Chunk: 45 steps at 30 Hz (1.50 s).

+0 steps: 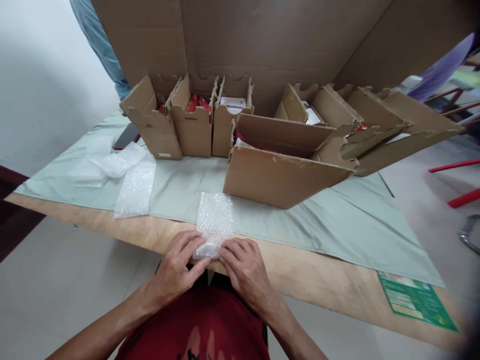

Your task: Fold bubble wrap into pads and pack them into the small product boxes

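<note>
A strip of bubble wrap (215, 215) lies at the table's front edge, its far end flat on the green cloth and its near end folded or rolled into a small bundle. My left hand (182, 260) grips the left side of that bundle between thumb and fingers. On the right side, my right hand (242, 262) holds it the same way, fingertips on top. Whether something is wrapped inside the bundle I cannot make out. More bubble wrap (135, 187) lies loose to the left, beyond my left hand.
Open cardboard boxes (195, 132) stand in a row at the back, some with red packets. A larger cardboard box (285, 175) sits nearer, right of the wrap. A dark phone-like object (126, 137) lies back left. A green printed sheet (416, 300) is at front right.
</note>
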Available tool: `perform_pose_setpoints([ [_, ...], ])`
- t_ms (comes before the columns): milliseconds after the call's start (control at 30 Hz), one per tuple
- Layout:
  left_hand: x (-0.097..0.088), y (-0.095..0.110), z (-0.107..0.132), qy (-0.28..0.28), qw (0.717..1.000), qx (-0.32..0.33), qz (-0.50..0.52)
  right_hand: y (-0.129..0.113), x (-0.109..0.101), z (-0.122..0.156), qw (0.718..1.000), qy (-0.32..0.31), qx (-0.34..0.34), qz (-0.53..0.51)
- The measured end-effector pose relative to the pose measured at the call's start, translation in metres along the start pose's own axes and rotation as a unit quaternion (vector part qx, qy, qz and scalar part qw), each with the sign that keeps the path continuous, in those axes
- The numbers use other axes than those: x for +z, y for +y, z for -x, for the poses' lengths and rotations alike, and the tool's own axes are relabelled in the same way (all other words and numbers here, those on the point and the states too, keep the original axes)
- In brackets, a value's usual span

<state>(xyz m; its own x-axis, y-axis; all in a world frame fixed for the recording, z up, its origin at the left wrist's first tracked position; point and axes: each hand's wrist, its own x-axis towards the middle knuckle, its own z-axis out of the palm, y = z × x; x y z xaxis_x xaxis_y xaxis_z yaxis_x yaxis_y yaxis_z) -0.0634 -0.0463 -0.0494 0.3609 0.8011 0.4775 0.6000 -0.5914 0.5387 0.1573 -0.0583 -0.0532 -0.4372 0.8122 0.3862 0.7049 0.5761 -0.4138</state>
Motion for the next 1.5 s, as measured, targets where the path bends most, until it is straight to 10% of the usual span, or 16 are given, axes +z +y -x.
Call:
perform_pose_setpoints([
  [433, -0.002, -0.017, -0.023, -0.05, 0.997, -0.055, 0.037, 0.005, -0.012, -0.014, 0.992, 0.124, 0.032, -0.007],
  [667, 0.004, -0.021, -0.029, -0.04, 0.997, -0.062, -0.027, 0.011, -0.002, -0.018, 0.998, -0.002, 0.008, 0.063],
  [900, 0.002, -0.019, -0.025, -0.051, 0.998, 0.028, -0.027, 0.017, -0.004, -0.029, 0.998, 0.003, 0.052, -0.047],
  [1133, 0.001, -0.024, -0.036, -0.045, 0.998, -0.029, 0.038, 0.014, -0.011, -0.023, 0.995, 0.082, 0.063, -0.008],
  [1300, 0.01, -0.024, -0.038, -0.003, 0.999, -0.029, -0.022, 0.016, -0.002, -0.028, 0.998, -0.001, 0.012, 0.06],
  [1500, 0.004, -0.024, -0.027, -0.021, 1.0, 0.004, -0.002, 0.022, -0.002, -0.028, 0.997, 0.044, 0.051, -0.038],
])
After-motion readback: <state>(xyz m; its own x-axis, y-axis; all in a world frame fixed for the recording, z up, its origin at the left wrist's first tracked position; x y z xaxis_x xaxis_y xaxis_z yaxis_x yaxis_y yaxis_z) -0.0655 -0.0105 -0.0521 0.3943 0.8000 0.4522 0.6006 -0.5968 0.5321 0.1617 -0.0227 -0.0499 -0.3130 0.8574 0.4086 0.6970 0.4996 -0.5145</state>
